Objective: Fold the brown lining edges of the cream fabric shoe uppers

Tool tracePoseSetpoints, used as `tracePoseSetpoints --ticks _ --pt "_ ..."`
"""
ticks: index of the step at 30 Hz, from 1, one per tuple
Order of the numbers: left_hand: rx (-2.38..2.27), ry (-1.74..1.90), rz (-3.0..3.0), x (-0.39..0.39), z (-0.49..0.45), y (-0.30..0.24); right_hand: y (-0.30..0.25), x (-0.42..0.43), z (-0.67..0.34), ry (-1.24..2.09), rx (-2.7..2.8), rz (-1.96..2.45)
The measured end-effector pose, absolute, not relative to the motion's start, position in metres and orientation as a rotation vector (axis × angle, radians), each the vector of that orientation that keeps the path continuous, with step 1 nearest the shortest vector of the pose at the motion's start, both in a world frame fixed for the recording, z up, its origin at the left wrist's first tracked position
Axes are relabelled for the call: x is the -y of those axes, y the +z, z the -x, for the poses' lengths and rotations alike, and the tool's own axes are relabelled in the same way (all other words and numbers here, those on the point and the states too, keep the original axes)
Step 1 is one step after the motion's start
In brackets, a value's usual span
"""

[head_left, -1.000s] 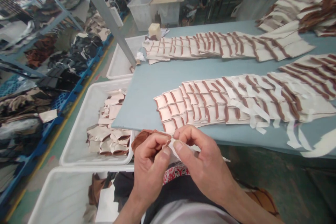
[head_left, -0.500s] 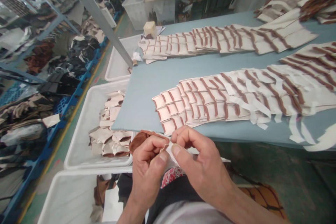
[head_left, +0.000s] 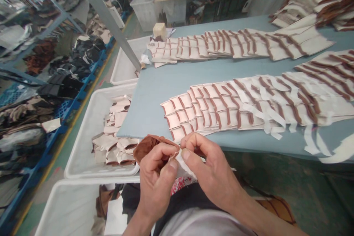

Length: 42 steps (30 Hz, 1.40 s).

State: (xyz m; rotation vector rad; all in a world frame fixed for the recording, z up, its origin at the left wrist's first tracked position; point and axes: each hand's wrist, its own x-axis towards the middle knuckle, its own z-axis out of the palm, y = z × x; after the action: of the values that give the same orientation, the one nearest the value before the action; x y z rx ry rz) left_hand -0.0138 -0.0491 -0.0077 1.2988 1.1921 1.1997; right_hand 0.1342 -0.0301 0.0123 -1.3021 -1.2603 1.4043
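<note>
Both hands meet just below the near edge of the blue table [head_left: 155, 92]. My left hand [head_left: 157, 177] is closed in a pinch on a small brown and cream fabric piece [head_left: 148, 143]. My right hand [head_left: 210, 171] pinches the white strip [head_left: 184, 166] at the same piece's edge, thumb against the left thumb. Just beyond the fingers lies the near row of overlapped cream pieces with brown stripes [head_left: 221, 108], with loose white strips [head_left: 272, 118] strewn over it.
A second row of striped pieces [head_left: 235, 44] lies farther back, with stacks [head_left: 318, 3] at the far right. White bins stand left of the table: one holds cream pieces [head_left: 113, 136], one is nearest me [head_left: 72, 206]. A grey post [head_left: 110, 18] and blue racks [head_left: 41, 81] line the left.
The hands keep the same pinch on the piece; the brown fabric shows a little more above the left hand. The view has shifted slightly.
</note>
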Motion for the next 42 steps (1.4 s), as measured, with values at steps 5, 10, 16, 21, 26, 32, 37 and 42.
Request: tracePoseSetpoints --ticks 5,10,16,21,26,32,37,42 --pt "-1.349 1.163 -1.684 0.040 0.012 0.006 0.004 0.030 -0.129 1.388 1.242 1.351" --pt "-1.492 1.028 -1.835 0.033 0.003 0.008 -0.012 0.026 -0.123 1.255 1.313 1.390" --pt "-1.440 0.864 -1.703 0.024 0.001 0.011 -0.017 0.017 -0.129 1.226 1.450 1.320" --pt "-1.299 0.789 -1.402 0.006 0.013 0.026 -0.009 0.004 -0.139 1.448 1.391 1.214" --pt "-1.118 0.697 -1.328 -0.009 0.021 0.042 -0.002 -0.010 -0.158 1.232 1.476 1.161" --pt "-1.041 0.584 -1.419 -0.013 0.022 0.067 0.025 -0.029 -0.179 0.854 2.020 0.711" --pt "-1.146 0.569 -1.659 -0.004 0.021 0.072 0.036 -0.036 -0.182 0.794 2.273 0.746" --pt "-1.224 0.692 -1.980 0.006 0.020 0.069 0.042 -0.034 -0.180 1.087 2.248 0.859"
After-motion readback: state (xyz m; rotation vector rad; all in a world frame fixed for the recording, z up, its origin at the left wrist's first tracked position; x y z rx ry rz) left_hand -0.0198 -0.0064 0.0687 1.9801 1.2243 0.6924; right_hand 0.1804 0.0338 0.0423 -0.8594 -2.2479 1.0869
